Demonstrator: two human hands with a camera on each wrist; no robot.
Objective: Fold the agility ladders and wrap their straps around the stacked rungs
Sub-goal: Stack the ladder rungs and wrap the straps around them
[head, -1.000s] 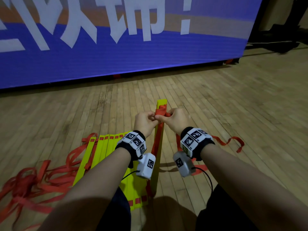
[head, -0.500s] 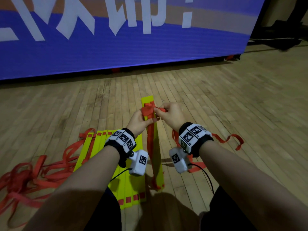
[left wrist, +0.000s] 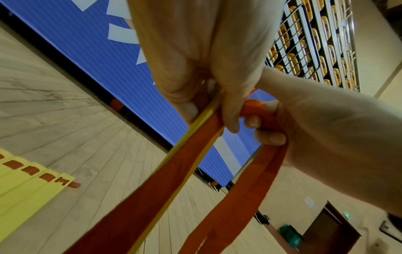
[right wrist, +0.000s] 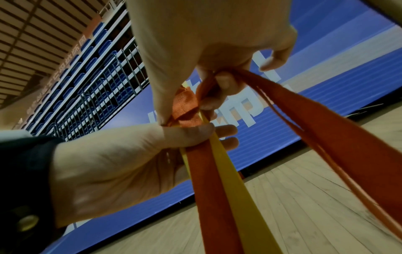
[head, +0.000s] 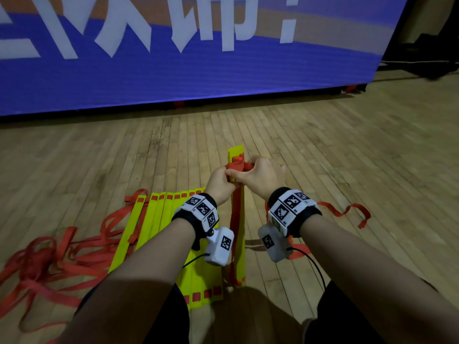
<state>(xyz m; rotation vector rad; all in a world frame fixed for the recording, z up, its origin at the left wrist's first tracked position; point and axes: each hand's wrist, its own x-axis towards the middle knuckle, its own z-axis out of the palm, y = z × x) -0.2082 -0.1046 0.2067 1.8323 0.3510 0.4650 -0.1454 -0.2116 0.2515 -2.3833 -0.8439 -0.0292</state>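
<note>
A stack of yellow rungs (head: 239,220) stands on end on the wood floor in front of me. My left hand (head: 218,182) grips the stack near its top, fingers curled round the yellow edge (left wrist: 196,122) and the red strap (left wrist: 174,171) lying along it. My right hand (head: 260,175) pinches a loop of red strap (head: 239,166) against the top of the stack. From that hand another length of strap (right wrist: 326,128) runs down to the right, beside the rung (right wrist: 230,180). The left hand (right wrist: 130,163) shows below the right hand (right wrist: 206,51).
A second ladder (head: 171,219) lies flat at the left, its yellow rungs side by side. Its tangled red straps (head: 49,259) spread over the floor at far left. A loose strap end (head: 347,212) trails right. A blue screen wall (head: 223,70) stands behind.
The stack's top leaned left, then came back right. My right hand has moved closer over the top with the strap, and now meets the left hand.
</note>
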